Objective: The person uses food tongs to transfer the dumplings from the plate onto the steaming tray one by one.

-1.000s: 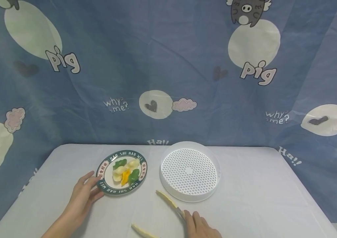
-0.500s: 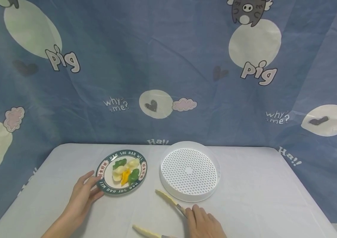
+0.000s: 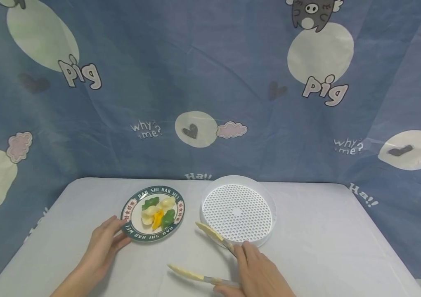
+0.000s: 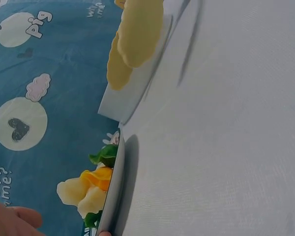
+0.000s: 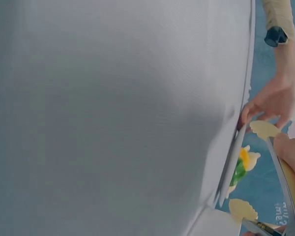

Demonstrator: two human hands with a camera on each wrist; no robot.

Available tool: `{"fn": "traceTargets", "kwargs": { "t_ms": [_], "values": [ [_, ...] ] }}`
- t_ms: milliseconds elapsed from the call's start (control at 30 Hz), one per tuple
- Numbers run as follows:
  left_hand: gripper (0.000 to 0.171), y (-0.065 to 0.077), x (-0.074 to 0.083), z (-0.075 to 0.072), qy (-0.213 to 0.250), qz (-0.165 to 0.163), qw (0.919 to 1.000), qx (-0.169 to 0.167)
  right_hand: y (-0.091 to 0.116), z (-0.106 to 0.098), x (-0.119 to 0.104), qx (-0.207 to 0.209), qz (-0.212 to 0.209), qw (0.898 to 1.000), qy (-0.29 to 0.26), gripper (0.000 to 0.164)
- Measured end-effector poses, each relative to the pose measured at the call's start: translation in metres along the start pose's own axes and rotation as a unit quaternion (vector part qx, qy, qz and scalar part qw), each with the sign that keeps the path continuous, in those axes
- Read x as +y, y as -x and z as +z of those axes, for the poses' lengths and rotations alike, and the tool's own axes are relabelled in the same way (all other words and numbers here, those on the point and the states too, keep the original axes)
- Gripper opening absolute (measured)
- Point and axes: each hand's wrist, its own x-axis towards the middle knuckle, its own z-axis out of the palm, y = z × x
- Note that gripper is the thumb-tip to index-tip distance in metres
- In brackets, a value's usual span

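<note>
At the left rim of a green-edged plate [image 3: 133,232], the left hand [image 3: 100,247] holds the edge between fingers and thumb. On the plate lie several dumpling-like pieces [image 3: 150,211], cream, green and orange. My right hand [image 3: 260,270] grips a pair of tongs [image 3: 186,273] with metal arms and yellow scalloped tips. The arms are spread wide, nothing between them. In the head view, one tip overlaps the near rim of a round white perforated steamer tray [image 3: 214,198]; the other is nearer the front. The right wrist view shows both tongs tips [image 5: 242,209] beyond the white table surface.
A white-covered table [image 3: 318,231] carries everything. Behind it hangs a blue printed cloth [image 3: 255,156] with pig drawings. The steamer tray stands right of the plate near the table's back edge.
My right hand has moved forward with the tongs, and their arms have spread further apart. The upper tip now overlaps the tray's rim. The left hand and plate have barely moved.
</note>
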Motion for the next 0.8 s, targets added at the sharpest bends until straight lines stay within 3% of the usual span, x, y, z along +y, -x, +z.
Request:
{"fn": "traceTargets", "kwargs": {
  "t_ms": [100,200,333,567,800],
  "values": [
    [0.080,-0.001,-0.001,-0.001,0.000,0.002,1.0000,-0.006,-0.002,-0.004,-0.001,-0.012,0.000,1.000,-0.009,0.099],
    [0.071,-0.001,-0.002,-0.002,0.000,0.004,1.0000,-0.003,-0.003,-0.004,-0.001,0.008,-0.014,1.000,-0.006,0.094],
    [0.074,-0.002,-0.003,-0.002,0.016,-0.002,0.9999,0.000,-0.005,-0.003,-0.002,0.044,-0.036,0.998,0.025,0.090],
    [0.084,-0.002,-0.001,-0.002,0.026,-0.006,0.9996,-0.003,-0.009,-0.011,-0.010,0.001,-0.021,1.000,0.021,0.094],
    [0.083,-0.002,-0.002,-0.002,0.022,-0.007,0.9997,-0.001,-0.017,0.002,-0.014,0.119,-0.062,0.991,0.027,0.080]
  ]
}}
